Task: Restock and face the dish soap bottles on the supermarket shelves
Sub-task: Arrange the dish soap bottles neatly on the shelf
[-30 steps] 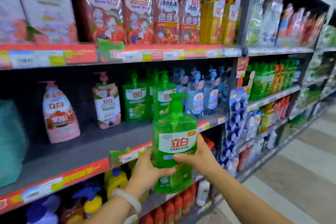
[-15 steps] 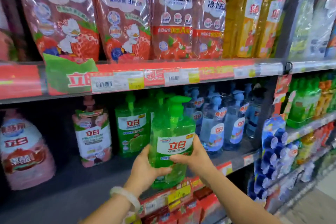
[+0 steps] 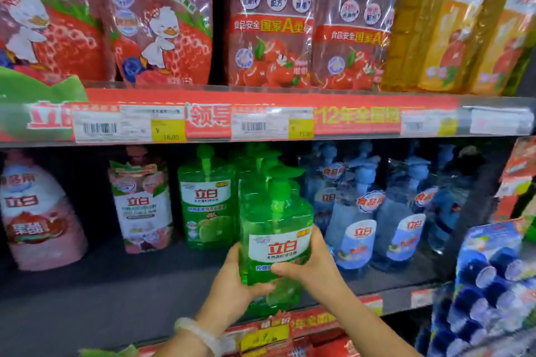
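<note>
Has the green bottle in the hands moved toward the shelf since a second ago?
Yes. The held green bottle has gone in and up: it was low, out by the shelf edge strip, and now overlaps the green bottles standing on that shelf.

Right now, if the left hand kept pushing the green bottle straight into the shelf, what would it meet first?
Probably the green bottles standing right behind the held green bottle that the left hand grips; the held bottle would touch them first, though depth is unclear.

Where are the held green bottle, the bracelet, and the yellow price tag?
Green bottle (image 3: 275, 243): head view, on its white label.
Bracelet (image 3: 197, 333): head view, on the band at the left wrist.
Price tag (image 3: 168, 130): head view, its yellow part.
</note>
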Available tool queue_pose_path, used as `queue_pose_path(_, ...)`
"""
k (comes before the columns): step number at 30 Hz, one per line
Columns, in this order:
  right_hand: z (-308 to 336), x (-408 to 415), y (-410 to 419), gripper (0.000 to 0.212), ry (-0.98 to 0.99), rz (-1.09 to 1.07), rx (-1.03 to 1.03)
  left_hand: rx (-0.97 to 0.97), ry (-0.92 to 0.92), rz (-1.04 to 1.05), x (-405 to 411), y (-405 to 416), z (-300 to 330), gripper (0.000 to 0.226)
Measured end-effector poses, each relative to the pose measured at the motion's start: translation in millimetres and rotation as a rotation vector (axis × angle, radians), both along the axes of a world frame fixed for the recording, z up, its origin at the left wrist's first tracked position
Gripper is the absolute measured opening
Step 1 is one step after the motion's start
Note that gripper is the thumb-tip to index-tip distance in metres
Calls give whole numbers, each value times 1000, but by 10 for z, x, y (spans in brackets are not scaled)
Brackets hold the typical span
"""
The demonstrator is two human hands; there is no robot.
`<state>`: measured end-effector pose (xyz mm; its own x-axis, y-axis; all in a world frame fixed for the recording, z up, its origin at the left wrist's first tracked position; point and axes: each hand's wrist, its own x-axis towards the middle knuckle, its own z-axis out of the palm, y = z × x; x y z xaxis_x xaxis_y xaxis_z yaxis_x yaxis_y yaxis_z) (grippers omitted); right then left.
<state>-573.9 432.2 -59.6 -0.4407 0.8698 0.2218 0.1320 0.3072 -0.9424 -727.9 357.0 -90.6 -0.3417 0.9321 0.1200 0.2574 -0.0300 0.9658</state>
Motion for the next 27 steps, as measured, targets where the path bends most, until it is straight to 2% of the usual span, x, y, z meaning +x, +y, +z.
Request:
queue_pose_path(5,-46,7,51,87,-36,46,-17,-24,47,-40,42,-37,12,75)
queue_pose_path(10,-85,39,99,70,-62,112,-95,-53,-17,-73,90,-16,14,74)
queue_pose_path(16,-122,55,160,70,-60,100,-92,-91,-50,-49,127,33,-9,79)
queue_pose_path(22,-120,66,151,74,-110,94,-77,-124,2,-37,168,0,58,78)
queue_pose_path(27,-109,56,92,65,-134,63,-90,-171,91,45,249,-69,73,68)
